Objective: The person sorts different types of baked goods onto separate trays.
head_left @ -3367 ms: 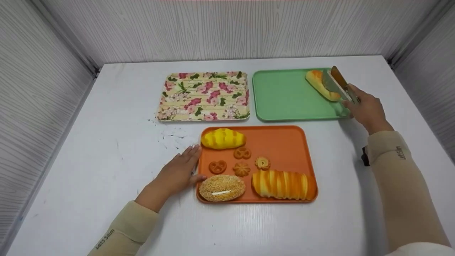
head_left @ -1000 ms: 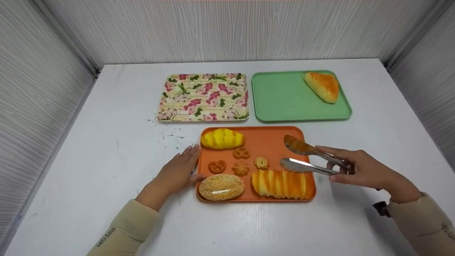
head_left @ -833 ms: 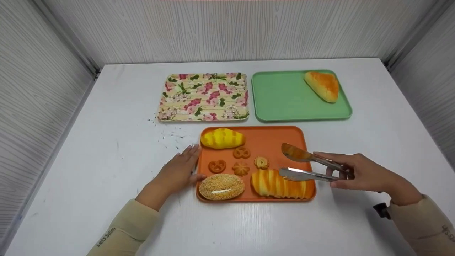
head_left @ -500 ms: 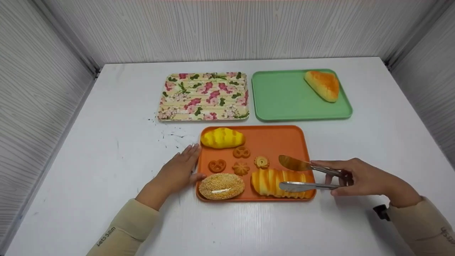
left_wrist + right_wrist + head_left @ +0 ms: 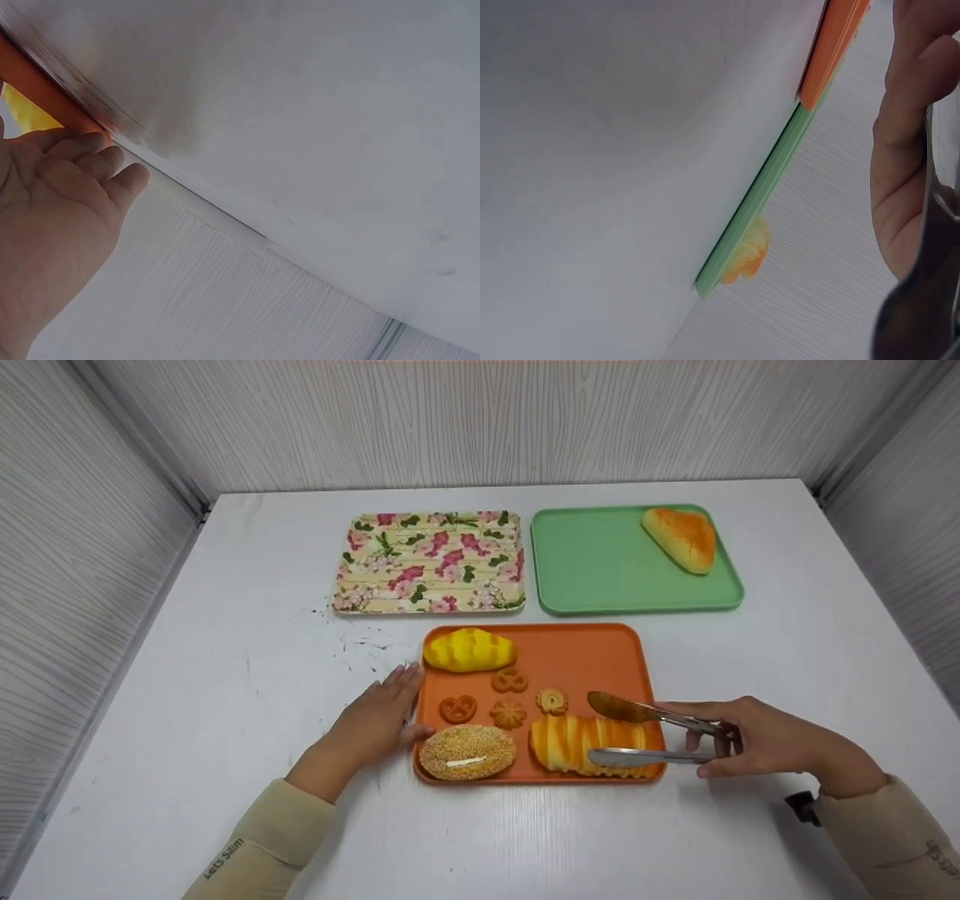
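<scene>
1. Spanning the lower middle of the frame, the orange tray [image 5: 585, 660] carries the ridged loaf [image 5: 561, 741] in its lower-right corner.
2. Straight-fingered, the left hand [image 5: 373, 722] rests against the tray's left rim; the right hand [image 5: 761, 739], nearer the loaf, grips the tongs [image 5: 645, 757].
3. The ridged loaf lies left of the right hand, its long axis running left to right.
4. The tongs' parted blades hide some of it; contact is unclear, and the right wrist view crops them.
</scene>
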{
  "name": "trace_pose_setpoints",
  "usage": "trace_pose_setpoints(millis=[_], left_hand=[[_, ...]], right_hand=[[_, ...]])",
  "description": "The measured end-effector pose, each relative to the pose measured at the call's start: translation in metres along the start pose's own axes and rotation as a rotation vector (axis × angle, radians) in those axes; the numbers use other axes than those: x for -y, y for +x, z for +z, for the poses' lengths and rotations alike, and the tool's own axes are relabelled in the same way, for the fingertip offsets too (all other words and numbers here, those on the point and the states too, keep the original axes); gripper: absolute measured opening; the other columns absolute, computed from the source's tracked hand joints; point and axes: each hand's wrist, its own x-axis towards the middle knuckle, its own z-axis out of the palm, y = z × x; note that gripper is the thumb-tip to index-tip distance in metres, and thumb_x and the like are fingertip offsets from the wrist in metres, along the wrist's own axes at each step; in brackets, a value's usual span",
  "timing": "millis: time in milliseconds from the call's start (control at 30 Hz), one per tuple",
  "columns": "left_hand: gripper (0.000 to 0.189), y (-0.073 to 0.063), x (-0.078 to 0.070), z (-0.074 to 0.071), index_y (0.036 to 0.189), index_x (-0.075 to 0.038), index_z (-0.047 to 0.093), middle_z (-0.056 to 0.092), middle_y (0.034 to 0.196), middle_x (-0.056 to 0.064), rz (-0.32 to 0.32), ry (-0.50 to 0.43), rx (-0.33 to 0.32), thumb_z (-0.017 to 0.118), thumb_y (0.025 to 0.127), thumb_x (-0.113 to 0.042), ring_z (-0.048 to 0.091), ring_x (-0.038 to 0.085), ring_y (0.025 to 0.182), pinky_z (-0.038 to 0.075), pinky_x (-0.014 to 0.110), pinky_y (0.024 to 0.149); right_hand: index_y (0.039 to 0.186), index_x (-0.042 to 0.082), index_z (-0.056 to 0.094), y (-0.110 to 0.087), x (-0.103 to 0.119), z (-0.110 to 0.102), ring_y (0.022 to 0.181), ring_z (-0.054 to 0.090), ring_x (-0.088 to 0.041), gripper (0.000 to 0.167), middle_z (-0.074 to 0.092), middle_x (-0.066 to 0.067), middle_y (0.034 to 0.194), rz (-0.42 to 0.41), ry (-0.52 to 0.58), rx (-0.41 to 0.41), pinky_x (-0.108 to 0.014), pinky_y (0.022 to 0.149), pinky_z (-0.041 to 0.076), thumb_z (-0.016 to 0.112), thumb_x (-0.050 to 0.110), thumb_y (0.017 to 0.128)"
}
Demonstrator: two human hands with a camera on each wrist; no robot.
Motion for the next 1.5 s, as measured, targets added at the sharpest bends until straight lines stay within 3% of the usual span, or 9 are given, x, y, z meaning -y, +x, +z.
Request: trace_pose_setpoints(millis=[433, 567, 733, 900, 1133, 1333, 1500], left_hand=[[0.087, 0.002, 0.0, 0.0, 0.15, 0.001, 0.02, 0.017, 0.156, 0.014, -0.006, -0.001, 0.006, 0.057, 0.091, -0.05, 0.013, 0.031, 0.143, 0.018, 0.05, 0.112], [0.086, 0.002, 0.0, 0.001, 0.15, 0.001, 0.019, 0.016, 0.156, 0.015, -0.011, -0.009, 0.009, 0.057, 0.091, -0.049, 0.012, 0.032, 0.143, 0.018, 0.05, 0.112], [0.086, 0.001, 0.001, 0.001, 0.15, 0.002, 0.019, 0.016, 0.156, 0.015, -0.006, -0.011, 0.005, 0.056, 0.092, -0.05, 0.013, 0.033, 0.142, 0.018, 0.05, 0.112], [0.086, 0.001, 0.001, 0.001, 0.15, 0.002, 0.02, 0.017, 0.156, 0.016, -0.003, -0.011, 0.001, 0.057, 0.091, -0.05, 0.013, 0.033, 0.142, 0.019, 0.051, 0.112], [0.086, 0.001, 0.0, -0.001, 0.151, 0.001, 0.018, 0.015, 0.156, 0.015, -0.008, -0.005, 0.009, 0.056, 0.092, -0.049, 0.013, 0.033, 0.142, 0.018, 0.05, 0.112], [0.086, 0.001, 0.0, 0.0, 0.15, 0.002, 0.019, 0.017, 0.156, 0.016, 0.004, 0.004, -0.001, 0.057, 0.092, -0.049, 0.014, 0.033, 0.142, 0.019, 0.051, 0.111], [0.087, 0.001, 0.002, 0.002, 0.15, 0.002, 0.019, 0.018, 0.156, 0.016, 0.011, 0.016, -0.008, 0.056, 0.091, -0.05, 0.015, 0.032, 0.142, 0.02, 0.05, 0.111]], right_hand=[[0.141, 0.008, 0.048, 0.0, -0.009, 0.003, 0.052, 0.042, -0.001, 0.062, 0.068, -0.004, 0.09, -0.134, -0.005, -0.05, -0.018, 0.042, 0.04, 0.072, 0.006, 0.084], [0.14, 0.008, 0.05, -0.001, -0.008, 0.003, 0.051, 0.041, -0.001, 0.06, 0.068, -0.003, 0.088, -0.117, -0.001, -0.058, -0.018, 0.041, 0.039, 0.072, 0.005, 0.084], [0.138, 0.005, 0.05, -0.005, -0.01, 0.0, 0.052, 0.045, -0.003, 0.059, 0.065, 0.001, 0.082, -0.142, -0.004, -0.079, -0.019, 0.041, 0.04, 0.07, -0.002, 0.083], [0.138, 0.0, 0.048, -0.005, -0.008, -0.005, 0.052, 0.055, -0.012, 0.061, 0.067, -0.01, 0.086, -0.218, 0.041, -0.1, -0.022, 0.042, 0.045, 0.066, -0.013, 0.081], [0.137, -0.003, 0.048, -0.001, -0.007, -0.018, 0.051, 0.055, -0.013, 0.061, 0.068, -0.012, 0.098, -0.228, 0.033, -0.142, -0.021, 0.042, 0.044, 0.066, -0.016, 0.08], [0.137, -0.003, 0.047, 0.005, -0.005, -0.035, 0.051, 0.055, -0.014, 0.061, 0.067, -0.006, 0.085, -0.214, -0.021, -0.193, -0.02, 0.043, 0.044, 0.067, -0.014, 0.08], [0.137, -0.003, 0.047, 0.015, 0.007, -0.045, 0.052, 0.054, -0.015, 0.06, 0.062, -0.009, 0.08, -0.205, -0.056, -0.237, -0.023, 0.045, 0.045, 0.066, -0.014, 0.081]])
